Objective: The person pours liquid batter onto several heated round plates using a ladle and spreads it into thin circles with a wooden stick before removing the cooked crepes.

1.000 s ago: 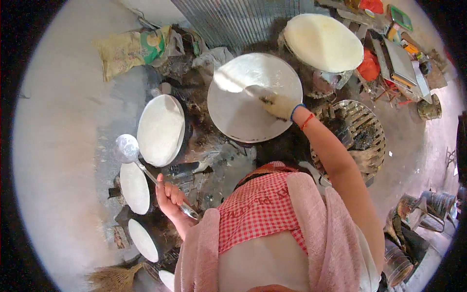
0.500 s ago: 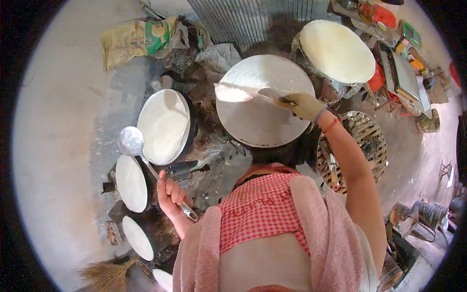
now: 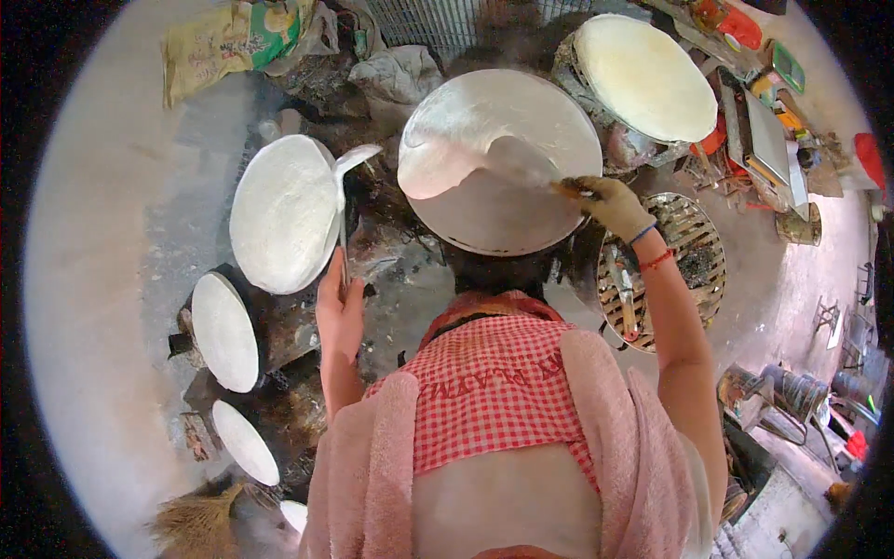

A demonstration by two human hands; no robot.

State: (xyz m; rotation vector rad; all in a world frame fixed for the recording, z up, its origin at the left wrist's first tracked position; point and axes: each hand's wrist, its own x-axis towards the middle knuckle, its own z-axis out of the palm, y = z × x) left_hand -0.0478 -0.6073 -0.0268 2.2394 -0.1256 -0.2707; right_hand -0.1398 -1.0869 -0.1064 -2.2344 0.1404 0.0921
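My left hand (image 3: 341,319) is closed round the handle of a metal ladle (image 3: 358,156), held upright beside a round griddle (image 3: 307,210) coated with pale batter. In a work glove, my right hand (image 3: 610,206) grips the brown handle of a flat-bladed tool (image 3: 564,189). That tool's grey blade is blurred and lies over the large middle griddle (image 3: 494,228). A pale, pinkish patch shows on the griddle left of the blade; whether it is batter or glare I cannot tell.
Another round griddle with a cream-coloured layer (image 3: 647,79) stands at the far right. Smaller white rounds (image 3: 224,333) line the left side. Near my right arm lies a slatted round rack (image 3: 694,252) with a tool on it. A straw broom (image 3: 200,522) sits lower left.
The ladle has swung from the lower left to upright beside the left griddle, my left hand rising with it. My right hand has drawn the tool a little rightward, turning its blade.
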